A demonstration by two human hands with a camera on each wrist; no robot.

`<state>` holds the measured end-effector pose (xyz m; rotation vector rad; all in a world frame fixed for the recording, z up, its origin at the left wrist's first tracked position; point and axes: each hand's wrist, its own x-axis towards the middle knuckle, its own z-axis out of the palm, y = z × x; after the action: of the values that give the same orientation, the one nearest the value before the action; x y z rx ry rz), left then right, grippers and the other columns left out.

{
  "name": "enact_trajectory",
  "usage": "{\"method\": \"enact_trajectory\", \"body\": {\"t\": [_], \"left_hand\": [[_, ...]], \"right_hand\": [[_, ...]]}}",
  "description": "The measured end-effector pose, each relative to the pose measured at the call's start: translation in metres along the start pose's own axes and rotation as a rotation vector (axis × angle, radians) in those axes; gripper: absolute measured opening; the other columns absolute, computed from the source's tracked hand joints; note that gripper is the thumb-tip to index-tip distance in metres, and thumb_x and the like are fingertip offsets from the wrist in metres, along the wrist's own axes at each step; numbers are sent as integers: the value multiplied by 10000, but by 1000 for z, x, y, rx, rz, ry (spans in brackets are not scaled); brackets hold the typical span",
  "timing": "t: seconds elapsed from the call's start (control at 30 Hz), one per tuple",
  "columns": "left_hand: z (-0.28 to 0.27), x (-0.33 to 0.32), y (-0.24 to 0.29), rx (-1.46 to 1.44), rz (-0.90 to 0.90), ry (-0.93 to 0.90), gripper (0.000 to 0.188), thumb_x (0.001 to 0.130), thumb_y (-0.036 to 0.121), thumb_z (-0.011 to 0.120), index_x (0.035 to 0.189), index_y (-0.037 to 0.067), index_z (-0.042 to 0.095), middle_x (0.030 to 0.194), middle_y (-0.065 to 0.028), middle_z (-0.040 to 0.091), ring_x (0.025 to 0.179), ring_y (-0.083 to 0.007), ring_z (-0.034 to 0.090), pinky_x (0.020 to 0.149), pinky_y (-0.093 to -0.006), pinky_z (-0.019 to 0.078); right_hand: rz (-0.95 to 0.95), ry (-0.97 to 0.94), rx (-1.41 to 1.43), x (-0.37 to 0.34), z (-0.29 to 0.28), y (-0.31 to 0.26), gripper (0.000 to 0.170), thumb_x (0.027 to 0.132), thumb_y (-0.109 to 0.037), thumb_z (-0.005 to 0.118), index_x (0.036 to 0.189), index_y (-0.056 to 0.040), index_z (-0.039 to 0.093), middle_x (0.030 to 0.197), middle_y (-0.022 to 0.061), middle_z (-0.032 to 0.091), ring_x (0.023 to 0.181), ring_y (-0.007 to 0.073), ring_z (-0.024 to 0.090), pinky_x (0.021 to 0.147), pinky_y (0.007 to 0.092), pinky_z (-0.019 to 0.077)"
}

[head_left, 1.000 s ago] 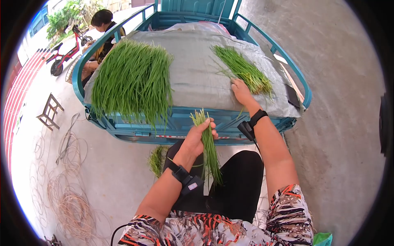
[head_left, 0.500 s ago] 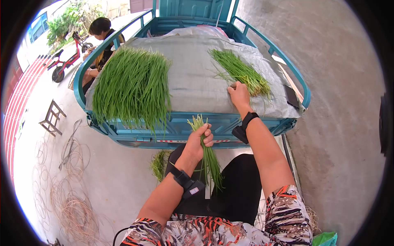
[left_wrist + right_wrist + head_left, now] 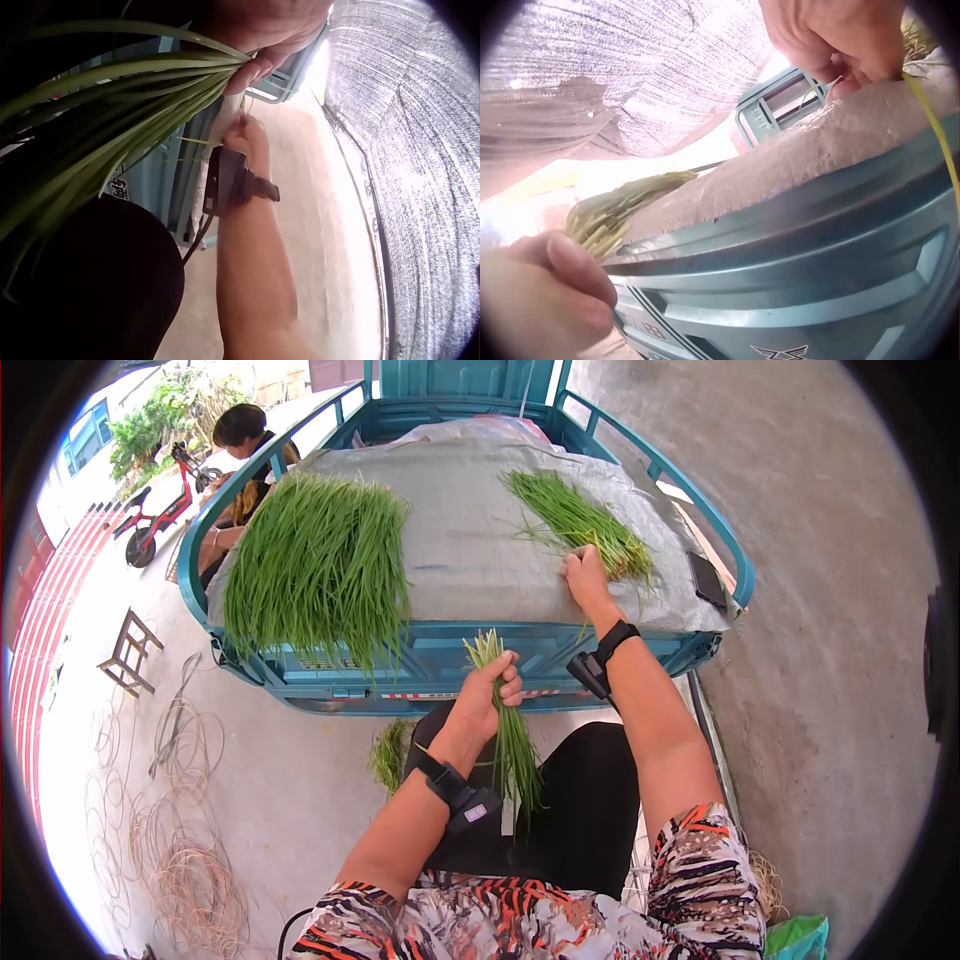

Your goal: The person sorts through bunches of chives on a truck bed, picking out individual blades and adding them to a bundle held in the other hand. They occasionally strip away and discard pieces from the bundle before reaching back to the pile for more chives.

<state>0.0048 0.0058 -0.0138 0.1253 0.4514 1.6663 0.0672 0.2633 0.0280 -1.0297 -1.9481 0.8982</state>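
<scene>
My left hand (image 3: 485,692) grips a bunch of green chives (image 3: 514,745) by the pale stem ends, its leaves hanging over my lap. Those leaves fan out in the left wrist view, below the curled fingers (image 3: 251,75). Over the grey cover (image 3: 465,540), my right hand (image 3: 588,578) is at the stem ends of a smaller pile of chives (image 3: 575,515). Its thumb and fingers pinch a thin strand in the right wrist view, and a yellowish chive blade (image 3: 934,124) hangs from that hand. A wide pile of chives (image 3: 315,565) lies on the left of the cover.
The cover lies on a teal cargo tricycle bed (image 3: 440,670) with side rails. A phone (image 3: 706,579) rests at its right edge. Another person (image 3: 245,440) sits beyond the left rail. A small stool (image 3: 130,652), coiled strands (image 3: 195,880) and loose greens (image 3: 390,753) are on the ground.
My right hand has shifted slightly forward and closer to the small pile's stem ends. My left fingers have curled further round the bunch, which stays over my lap.
</scene>
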Motion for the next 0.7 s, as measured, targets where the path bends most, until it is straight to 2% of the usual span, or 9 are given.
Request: {"method": "enact_trajectory", "body": {"t": [0.03,0.13,0.23,0.37,0.47,0.53,0.57,0.7], "left_hand": [[1,1,-1,6,1,5,114,906,160,581,916,61,525,654,34,455,524,-63,396,441,-210,327],[5,1,0,75,45,35,112,888,145,606,909,59,537,652,32,448,502,-59,382,427,-206,313],[11,-6,1,215,159,85,122,869,127,629,925,45,558,653,33,445,481,-52,368,420,-201,301],[14,-11,6,360,266,87,142,862,120,636,955,27,581,624,44,435,469,-38,358,421,-198,294],[19,-16,10,526,319,31,221,880,156,614,1048,14,596,591,59,411,473,-28,347,430,-195,285],[26,-18,8,633,325,-7,268,886,172,606,1099,9,594,592,62,405,476,-26,342,433,-195,281],[22,-16,7,705,318,-47,317,887,195,607,1143,9,589,623,44,476,488,-29,360,438,-195,290],[27,-15,-4,823,251,-53,278,893,217,603,1079,11,612,704,4,578,500,-38,391,446,-190,307]], "right_hand": [[52,-52,131,-1,-6,-5,279,833,-113,554,1062,45,529,922,160,601,792,220,611,692,355,496],[53,-86,348,-9,-21,-14,305,828,-99,588,1090,33,504,906,96,582,753,128,582,649,274,492],[116,-106,431,-22,-38,-24,340,817,-99,615,1109,31,498,911,79,586,754,130,584,646,253,489],[93,-173,374,-68,-60,-50,354,811,-95,610,1125,27,497,870,58,587,732,119,571,643,256,486],[93,-355,215,-116,-71,-77,348,813,-97,602,1123,22,497,843,49,580,723,112,563,643,255,484],[105,-445,222,-139,-71,-76,345,815,-103,601,1122,17,497,841,51,577,722,111,560,645,255,485],[110,-490,226,-148,-71,-75,344,816,-105,600,1122,14,497,841,52,575,721,111,559,646,255,485],[176,-536,340,-167,-70,-73,307,830,-120,600,1104,-13,509,840,30,561,711,90,545,630,236,468]]}}
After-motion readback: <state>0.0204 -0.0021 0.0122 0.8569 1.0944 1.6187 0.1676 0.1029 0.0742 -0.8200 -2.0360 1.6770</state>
